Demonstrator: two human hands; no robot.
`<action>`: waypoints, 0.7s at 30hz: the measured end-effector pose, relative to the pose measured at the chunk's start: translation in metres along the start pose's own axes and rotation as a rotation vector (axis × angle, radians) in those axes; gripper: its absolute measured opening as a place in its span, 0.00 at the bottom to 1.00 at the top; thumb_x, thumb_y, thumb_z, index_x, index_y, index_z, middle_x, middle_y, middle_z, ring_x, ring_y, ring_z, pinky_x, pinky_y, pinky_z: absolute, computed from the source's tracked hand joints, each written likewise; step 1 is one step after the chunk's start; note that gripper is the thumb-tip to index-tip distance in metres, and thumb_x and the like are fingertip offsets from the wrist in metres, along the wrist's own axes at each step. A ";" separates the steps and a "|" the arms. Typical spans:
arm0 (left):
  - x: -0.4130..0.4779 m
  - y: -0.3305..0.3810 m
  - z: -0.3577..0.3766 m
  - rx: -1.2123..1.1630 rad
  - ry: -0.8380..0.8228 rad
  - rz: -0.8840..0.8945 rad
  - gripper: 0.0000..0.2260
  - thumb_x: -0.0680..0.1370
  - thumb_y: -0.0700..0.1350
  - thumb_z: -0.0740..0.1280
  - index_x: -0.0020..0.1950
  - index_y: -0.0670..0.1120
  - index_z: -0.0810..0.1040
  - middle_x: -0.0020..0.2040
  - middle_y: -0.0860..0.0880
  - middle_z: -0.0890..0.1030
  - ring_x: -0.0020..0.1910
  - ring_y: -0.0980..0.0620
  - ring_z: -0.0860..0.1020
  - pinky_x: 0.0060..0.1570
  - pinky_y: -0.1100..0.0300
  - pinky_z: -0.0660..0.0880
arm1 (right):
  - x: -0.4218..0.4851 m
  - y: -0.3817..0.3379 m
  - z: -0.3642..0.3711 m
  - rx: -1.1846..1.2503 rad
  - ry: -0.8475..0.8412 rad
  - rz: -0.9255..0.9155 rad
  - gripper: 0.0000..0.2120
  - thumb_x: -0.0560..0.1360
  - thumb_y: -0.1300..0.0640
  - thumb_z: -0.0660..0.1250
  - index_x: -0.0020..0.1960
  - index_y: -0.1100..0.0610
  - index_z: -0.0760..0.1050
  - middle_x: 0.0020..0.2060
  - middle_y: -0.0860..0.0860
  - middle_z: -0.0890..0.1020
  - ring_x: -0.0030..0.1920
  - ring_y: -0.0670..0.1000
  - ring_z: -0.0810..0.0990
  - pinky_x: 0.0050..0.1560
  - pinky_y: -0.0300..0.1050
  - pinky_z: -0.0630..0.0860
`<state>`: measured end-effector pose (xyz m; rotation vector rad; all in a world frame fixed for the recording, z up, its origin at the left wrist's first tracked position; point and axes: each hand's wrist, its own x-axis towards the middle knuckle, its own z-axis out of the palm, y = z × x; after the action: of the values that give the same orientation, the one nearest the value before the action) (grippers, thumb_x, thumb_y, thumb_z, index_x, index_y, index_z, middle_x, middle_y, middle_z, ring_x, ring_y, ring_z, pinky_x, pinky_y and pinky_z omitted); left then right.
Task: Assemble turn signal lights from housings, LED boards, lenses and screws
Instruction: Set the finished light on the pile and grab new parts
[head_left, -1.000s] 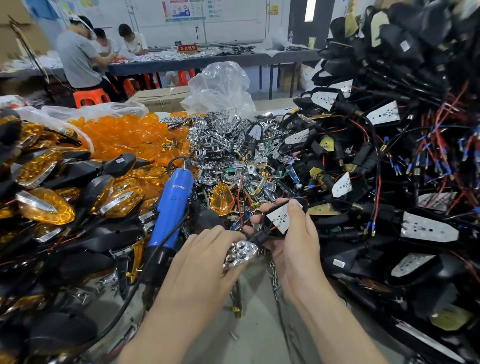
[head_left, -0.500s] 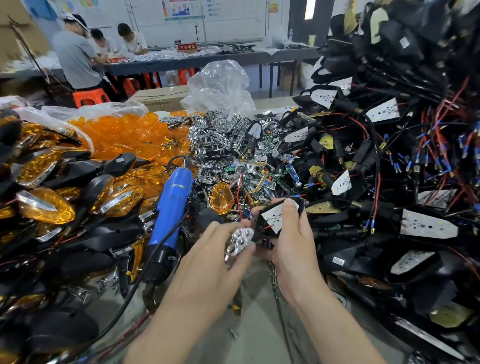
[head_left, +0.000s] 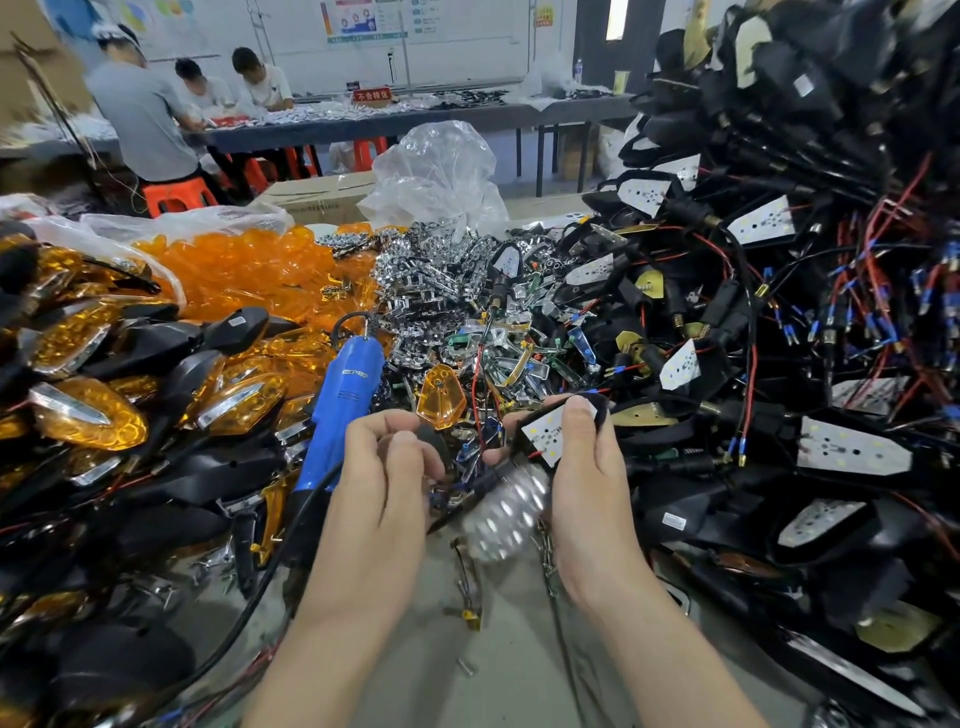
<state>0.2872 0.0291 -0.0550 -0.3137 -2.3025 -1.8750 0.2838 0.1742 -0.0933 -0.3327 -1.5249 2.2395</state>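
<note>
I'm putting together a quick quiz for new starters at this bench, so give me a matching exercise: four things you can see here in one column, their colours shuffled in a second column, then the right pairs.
Things
1. electric screwdriver
2. pile of loose lenses
3. housing with LED board, gripped in the right hand
4. plastic bag

Colours
A. orange
B. black and white
C. blue
D. clear

Pairs: 1-C, 2-A, 3-B, 4-D
</note>
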 end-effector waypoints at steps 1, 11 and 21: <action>0.001 -0.001 0.001 0.015 -0.015 -0.001 0.07 0.83 0.48 0.57 0.52 0.58 0.72 0.40 0.53 0.80 0.32 0.55 0.73 0.36 0.53 0.71 | -0.001 0.000 0.001 0.008 -0.009 -0.007 0.20 0.78 0.34 0.56 0.61 0.45 0.75 0.57 0.53 0.85 0.58 0.63 0.83 0.62 0.69 0.77; -0.013 0.000 0.001 0.464 -0.394 0.201 0.11 0.72 0.62 0.59 0.50 0.61 0.73 0.41 0.62 0.80 0.34 0.58 0.77 0.34 0.63 0.72 | -0.002 0.000 0.004 -0.012 0.019 -0.034 0.13 0.82 0.40 0.55 0.46 0.41 0.76 0.48 0.55 0.86 0.48 0.63 0.85 0.56 0.62 0.80; -0.016 -0.003 0.001 0.743 -0.446 0.276 0.07 0.75 0.58 0.58 0.52 0.61 0.67 0.46 0.70 0.73 0.40 0.68 0.71 0.34 0.66 0.65 | 0.000 0.001 0.002 0.023 -0.006 -0.002 0.13 0.79 0.37 0.57 0.51 0.42 0.76 0.52 0.56 0.86 0.51 0.64 0.85 0.59 0.71 0.78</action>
<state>0.3021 0.0287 -0.0621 -0.9385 -2.8389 -0.7845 0.2831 0.1718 -0.0933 -0.3172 -1.5014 2.2564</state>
